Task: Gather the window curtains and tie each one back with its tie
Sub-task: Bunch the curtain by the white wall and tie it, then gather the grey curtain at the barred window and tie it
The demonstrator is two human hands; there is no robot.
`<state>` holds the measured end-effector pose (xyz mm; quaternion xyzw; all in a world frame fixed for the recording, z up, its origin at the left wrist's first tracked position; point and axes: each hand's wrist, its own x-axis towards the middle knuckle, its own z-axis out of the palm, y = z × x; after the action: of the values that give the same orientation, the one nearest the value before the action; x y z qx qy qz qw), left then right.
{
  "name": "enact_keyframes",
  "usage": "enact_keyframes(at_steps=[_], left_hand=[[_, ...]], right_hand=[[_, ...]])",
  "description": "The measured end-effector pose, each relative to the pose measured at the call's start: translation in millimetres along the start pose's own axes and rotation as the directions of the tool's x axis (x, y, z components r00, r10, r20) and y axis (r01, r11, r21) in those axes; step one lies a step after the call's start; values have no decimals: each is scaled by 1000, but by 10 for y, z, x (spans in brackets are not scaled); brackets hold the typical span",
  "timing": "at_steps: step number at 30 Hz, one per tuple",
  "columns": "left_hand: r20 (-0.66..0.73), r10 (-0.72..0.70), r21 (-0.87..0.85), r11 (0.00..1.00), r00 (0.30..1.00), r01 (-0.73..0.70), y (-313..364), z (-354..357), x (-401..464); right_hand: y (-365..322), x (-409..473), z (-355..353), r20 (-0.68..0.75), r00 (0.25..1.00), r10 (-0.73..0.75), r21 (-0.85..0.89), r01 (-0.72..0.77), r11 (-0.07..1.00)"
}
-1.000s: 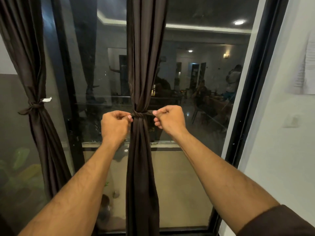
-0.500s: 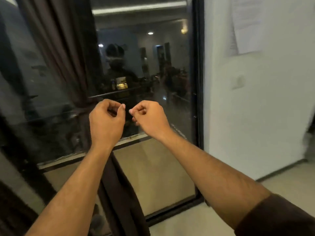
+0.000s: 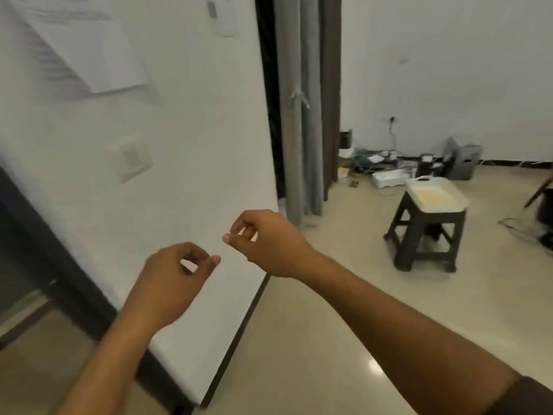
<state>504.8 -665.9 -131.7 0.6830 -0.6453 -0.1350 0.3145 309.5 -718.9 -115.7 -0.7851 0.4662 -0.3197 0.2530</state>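
At frame center, my left hand (image 3: 170,280) and right hand (image 3: 266,244) hover with fingers curled, holding nothing; a grey curtain (image 3: 302,115) hangs at upper center, tie (image 3: 299,97) around it.

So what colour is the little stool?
Dark brown, almost black: the stool, seen in the head view, with a white tray on top.
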Motion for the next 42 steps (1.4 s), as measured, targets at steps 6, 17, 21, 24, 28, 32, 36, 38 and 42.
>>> enact_keyframes(at_steps=[6, 17, 21, 24, 28, 32, 36, 38, 42], left_hand=[[115, 187, -75, 981, 976, -179, 686, 1010, 1660], [-205, 475, 2, 875, 856, -485, 2342, 1898, 4772], [-340, 530, 134, 845, 777, -517, 2960, 1964, 5945], [-370, 518, 218, 855, 771, -470, 3213, 2085, 6641], [-435, 487, 290, 872, 757, -395, 3444, 2330, 7569], [-464, 470, 323, 879, 751, -350, 3516, 2529, 8414], [-509, 459, 349, 883, 728, -313, 3558, 2572, 9233], [-536, 447, 345, 890, 716, -297, 3564, 2554, 9608], [-598, 385, 309, 920, 703, -240, 3575, 2513, 10380]], right_hand=[[1094, 858, -942, -204, 965, 164, -32, -174, 984], [2890, 3099, -2617, -488, 869, 88, -66, -137, 988], [3259, 4184, -3380, -499, 865, -51, -189, -51, 981], [3396, 4828, -3793, -499, 857, -130, -277, -15, 961], [3674, 5697, -4218, -492, 844, -214, -350, 33, 936], [3978, 6510, -4466, -496, 821, -283, -388, 82, 918], [4243, 7399, -4679, -471, 796, -380, -442, 160, 883], [4328, 7840, -4783, -460, 790, -406, -445, 190, 875], [4461, 8726, -4968, -452, 768, -453, -424, 262, 867]])
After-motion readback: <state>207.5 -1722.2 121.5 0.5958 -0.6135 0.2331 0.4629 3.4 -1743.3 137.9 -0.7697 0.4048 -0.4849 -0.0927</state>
